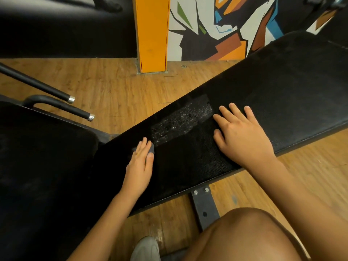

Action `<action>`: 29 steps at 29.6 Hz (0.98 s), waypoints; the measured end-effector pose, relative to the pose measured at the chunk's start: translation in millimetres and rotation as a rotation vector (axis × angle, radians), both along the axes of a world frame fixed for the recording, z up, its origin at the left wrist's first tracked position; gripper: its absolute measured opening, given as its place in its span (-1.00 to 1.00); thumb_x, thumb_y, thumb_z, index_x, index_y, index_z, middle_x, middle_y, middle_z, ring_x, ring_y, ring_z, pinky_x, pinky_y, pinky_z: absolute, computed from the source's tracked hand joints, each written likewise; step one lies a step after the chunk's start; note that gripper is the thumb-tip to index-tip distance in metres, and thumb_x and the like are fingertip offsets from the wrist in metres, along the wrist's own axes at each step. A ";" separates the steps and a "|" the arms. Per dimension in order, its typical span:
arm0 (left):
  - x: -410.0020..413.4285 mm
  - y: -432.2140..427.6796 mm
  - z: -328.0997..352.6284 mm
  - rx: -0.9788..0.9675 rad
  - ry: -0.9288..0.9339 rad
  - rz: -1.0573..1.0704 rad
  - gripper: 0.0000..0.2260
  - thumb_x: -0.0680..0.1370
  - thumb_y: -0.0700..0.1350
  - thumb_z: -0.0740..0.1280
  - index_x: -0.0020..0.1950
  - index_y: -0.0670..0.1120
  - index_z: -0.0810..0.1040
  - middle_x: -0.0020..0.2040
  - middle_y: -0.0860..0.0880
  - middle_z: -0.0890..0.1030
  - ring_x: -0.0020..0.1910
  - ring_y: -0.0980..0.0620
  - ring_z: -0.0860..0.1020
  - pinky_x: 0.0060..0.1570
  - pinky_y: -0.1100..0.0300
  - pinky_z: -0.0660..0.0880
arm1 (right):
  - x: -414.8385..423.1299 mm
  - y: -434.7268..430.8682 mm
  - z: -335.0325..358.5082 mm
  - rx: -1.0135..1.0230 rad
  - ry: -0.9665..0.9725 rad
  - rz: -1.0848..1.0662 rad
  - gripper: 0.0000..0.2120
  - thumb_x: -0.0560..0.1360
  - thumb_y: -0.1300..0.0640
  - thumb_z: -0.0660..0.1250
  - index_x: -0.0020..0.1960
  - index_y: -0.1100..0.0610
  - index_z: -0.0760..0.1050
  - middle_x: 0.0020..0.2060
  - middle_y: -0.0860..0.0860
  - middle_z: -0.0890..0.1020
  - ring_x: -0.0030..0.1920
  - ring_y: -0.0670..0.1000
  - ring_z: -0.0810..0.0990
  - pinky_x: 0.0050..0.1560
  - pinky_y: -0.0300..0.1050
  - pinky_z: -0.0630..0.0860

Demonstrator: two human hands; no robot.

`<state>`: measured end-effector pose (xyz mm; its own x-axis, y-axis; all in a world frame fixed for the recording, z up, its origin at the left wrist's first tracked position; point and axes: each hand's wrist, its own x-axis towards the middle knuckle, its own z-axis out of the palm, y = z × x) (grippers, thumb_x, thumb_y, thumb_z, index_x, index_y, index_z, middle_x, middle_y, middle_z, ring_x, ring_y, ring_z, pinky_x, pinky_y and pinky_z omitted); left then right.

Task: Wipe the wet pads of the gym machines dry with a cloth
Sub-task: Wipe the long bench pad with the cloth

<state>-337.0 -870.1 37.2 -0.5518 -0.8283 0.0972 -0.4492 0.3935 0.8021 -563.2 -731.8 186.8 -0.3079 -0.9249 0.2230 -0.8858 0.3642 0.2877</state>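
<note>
A long black bench pad (273,87) runs from lower left to upper right. A wet, glistening patch (180,121) shows on it near the middle. My left hand (140,164) lies flat on the pad just left of that patch, fingers straight, pressing a small dark grey cloth (151,149) whose edge peeks out by the fingertips. My right hand (243,136) rests flat with spread fingers on the pad, right of the wet patch, holding nothing.
A second black seat pad (43,166) fills the lower left, with two black handles with chrome ends (81,110) behind it. Wooden floor (116,87), an orange pillar (152,34), a painted wall, the bench's metal bracket (204,206), my knee (244,236) and shoe (146,249) are in view.
</note>
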 end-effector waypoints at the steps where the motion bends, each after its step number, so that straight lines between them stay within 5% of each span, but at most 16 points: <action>1: 8.7 14.8 -2.4 0.000 0.014 -0.010 -0.58 0.73 -0.05 0.09 0.61 0.03 0.23 0.59 0.20 0.11 0.58 0.25 0.01 0.50 0.16 0.04 | 0.0 -0.1 -0.3 -0.001 -0.004 0.000 -0.51 0.61 -0.03 0.06 0.41 0.17 0.49 0.43 0.19 0.48 0.50 0.24 0.33 0.48 0.30 0.19; 7: 5.8 16.0 -6.5 0.000 0.036 -0.016 -0.57 0.73 -0.08 0.09 0.62 -0.04 0.22 0.59 0.15 0.14 0.60 0.22 0.01 0.53 0.18 0.03 | 0.7 0.2 1.0 0.006 -0.004 0.004 -0.50 0.62 -0.03 0.06 0.42 0.17 0.48 0.44 0.19 0.47 0.51 0.24 0.32 0.48 0.30 0.19; 15: -46.6 -48.0 12.7 0.077 -0.017 0.098 -0.56 0.74 -0.08 0.03 0.63 -0.11 0.20 0.65 0.00 0.14 0.63 0.08 0.00 0.57 -0.04 -0.04 | 1.8 -0.3 2.3 0.008 -0.017 -0.005 -0.47 0.59 -0.05 0.04 0.43 0.17 0.48 0.45 0.18 0.47 0.51 0.24 0.32 0.49 0.30 0.18; 22: 1.7 20.4 0.2 0.042 0.016 0.039 -0.56 0.73 -0.06 0.08 0.62 0.01 0.17 0.63 0.11 0.12 0.60 0.21 0.01 0.50 0.17 0.03 | 0.5 0.4 1.4 0.000 -0.005 0.009 -0.47 0.59 -0.05 0.03 0.40 0.18 0.49 0.42 0.19 0.48 0.50 0.25 0.34 0.48 0.31 0.20; 29: 21.0 60.5 -14.8 0.029 0.026 0.070 -0.50 0.65 0.18 -0.06 0.59 0.11 0.06 0.62 0.20 0.05 0.59 0.30 -0.05 0.54 0.20 0.03 | -0.9 0.4 -1.4 -0.007 0.002 0.014 -0.47 0.59 -0.05 0.03 0.40 0.18 0.49 0.42 0.19 0.48 0.50 0.25 0.34 0.47 0.31 0.21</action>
